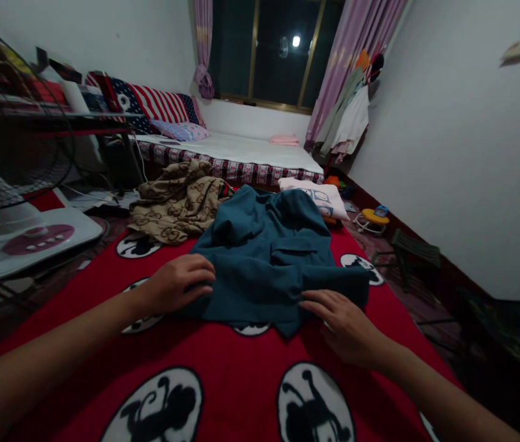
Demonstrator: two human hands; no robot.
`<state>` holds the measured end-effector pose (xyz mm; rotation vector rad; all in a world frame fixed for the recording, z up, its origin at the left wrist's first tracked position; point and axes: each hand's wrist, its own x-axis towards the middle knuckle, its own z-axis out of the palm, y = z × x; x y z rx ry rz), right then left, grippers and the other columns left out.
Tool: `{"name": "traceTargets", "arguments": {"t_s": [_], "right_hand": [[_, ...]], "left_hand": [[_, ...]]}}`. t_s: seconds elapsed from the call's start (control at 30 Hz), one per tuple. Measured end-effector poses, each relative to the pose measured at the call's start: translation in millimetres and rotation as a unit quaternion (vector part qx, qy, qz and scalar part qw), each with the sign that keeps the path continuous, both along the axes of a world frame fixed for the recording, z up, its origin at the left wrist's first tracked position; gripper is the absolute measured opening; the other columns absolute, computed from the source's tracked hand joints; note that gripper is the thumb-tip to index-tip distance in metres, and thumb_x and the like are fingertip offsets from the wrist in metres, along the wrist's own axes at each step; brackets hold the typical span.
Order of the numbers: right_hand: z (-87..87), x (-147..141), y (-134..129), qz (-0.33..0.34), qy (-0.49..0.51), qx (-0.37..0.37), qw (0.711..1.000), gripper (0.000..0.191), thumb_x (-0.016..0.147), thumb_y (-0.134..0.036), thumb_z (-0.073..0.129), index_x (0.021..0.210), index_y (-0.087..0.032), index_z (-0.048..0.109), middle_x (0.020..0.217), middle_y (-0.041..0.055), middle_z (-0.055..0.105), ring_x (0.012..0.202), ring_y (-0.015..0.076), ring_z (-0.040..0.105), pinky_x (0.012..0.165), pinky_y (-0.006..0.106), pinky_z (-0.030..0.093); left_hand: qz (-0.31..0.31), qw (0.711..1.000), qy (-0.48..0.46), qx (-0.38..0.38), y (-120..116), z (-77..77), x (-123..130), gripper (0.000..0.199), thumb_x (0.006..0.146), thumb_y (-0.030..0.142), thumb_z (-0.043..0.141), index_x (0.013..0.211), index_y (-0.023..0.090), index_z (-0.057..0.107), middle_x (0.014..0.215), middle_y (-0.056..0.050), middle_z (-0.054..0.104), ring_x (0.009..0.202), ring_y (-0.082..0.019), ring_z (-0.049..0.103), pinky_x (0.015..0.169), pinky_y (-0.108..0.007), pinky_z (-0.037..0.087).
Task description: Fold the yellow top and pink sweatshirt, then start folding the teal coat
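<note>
A teal jacket (260, 285) lies spread on a red blanket (236, 374) with white ovals and black cartoon figures. Its near part forms a broad band across the front, with one corner pointing down toward me. At the left side of this band rests my left hand (181, 283), its fingers apart and touching the cloth. My right hand (340, 319) lies on the band's right part, fingers stretched out over the fabric and thumb underneath, partly hidden. A brown patterned garment (181, 202) is heaped beyond the jacket's left side.
A pale pillow (317, 196) lies behind the jacket at right. A fan (20, 227) and a cluttered desk (57, 120) stand on the left. Low stools, one yellow-topped (374, 217), line the right wall. A bed (241, 150) is under the window.
</note>
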<state>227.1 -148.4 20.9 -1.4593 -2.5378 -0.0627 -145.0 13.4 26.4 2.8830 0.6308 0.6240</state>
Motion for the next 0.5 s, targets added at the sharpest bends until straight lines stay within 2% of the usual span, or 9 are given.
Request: {"name": "traceTargets", "arguments": {"t_s": [0.07,0.17,0.23,0.33,0.4,0.5], "right_hand": [[-11.2,-2.7,0.9,-0.006,-0.029,0.007,1.0,0.074,0.065,0.001,0.045,0.136,-0.021,0.045,0.142,0.01,0.046,0.128,0.0246,0.042,0.105,0.045,0.035],[-20.5,-9.5,16.6,-0.021,-0.056,0.02,0.998,0.066,0.071,-0.001,0.044,0.135,-0.019,0.047,0.136,0.0124,0.05,0.123,0.0252,0.046,0.1,0.044,0.04],[-24.9,-15.8,31.7,-0.037,-0.059,0.03,0.997,0.052,0.078,-0.002,0.042,0.125,-0.018,0.056,0.126,0.0129,0.057,0.112,0.0244,0.052,0.092,0.04,0.045],[-24.0,-21.0,51.8,-0.069,-0.028,0.029,0.997,0.037,0.083,-0.004,0.041,0.107,-0.019,0.065,0.108,0.0101,0.063,0.099,0.0218,0.057,0.082,0.033,0.048],[-12.8,-19.1,58.2,-0.083,0.022,0.015,0.996,0.038,0.082,-0.001,0.039,0.102,-0.021,0.065,0.098,0.0065,0.064,0.094,0.0192,0.059,0.08,0.029,0.047],[19.1,-13.2,49.3,-0.092,0.115,0.018,0.989,0.039,0.08,0.0,0.041,0.103,-0.022,0.064,0.094,0.0036,0.065,0.09,0.0168,0.061,0.077,0.027,0.046]], "left_hand": [[-0.039,0.996,0.077,0.009,-19.4,-6.0,-10.6,0.037,0.083,0.033,0.06,0.12,0.026,0.059,0.126,-0.007,0.058,0.117,-0.024,0.052,0.106,-0.045,0.036],[-0.022,0.991,0.134,0.012,-29.3,-13.4,-16.6,0.066,0.077,0.025,0.061,0.139,0.027,0.041,0.143,-0.009,0.045,0.13,-0.028,0.042,0.112,-0.053,0.027],[0.0,0.99,0.141,0.016,-25.6,-20.6,-12.6,0.07,0.073,0.016,0.058,0.14,0.026,0.041,0.144,-0.009,0.044,0.131,-0.028,0.041,0.112,-0.053,0.027],[0.028,0.989,0.141,0.035,-14.3,-26.3,-0.5,0.063,0.069,0.007,0.052,0.13,0.024,0.053,0.132,-0.009,0.055,0.122,-0.027,0.05,0.106,-0.051,0.035],[0.046,0.99,0.13,0.037,-8.5,-18.6,6.2,0.053,0.071,0.004,0.047,0.119,0.022,0.061,0.116,-0.009,0.065,0.109,-0.025,0.059,0.097,-0.044,0.045],[0.082,0.995,0.053,0.005,-10.4,13.0,7.6,0.039,0.073,0.007,0.046,0.103,0.019,0.067,0.1,-0.007,0.069,0.095,-0.022,0.064,0.085,-0.034,0.049]]}}
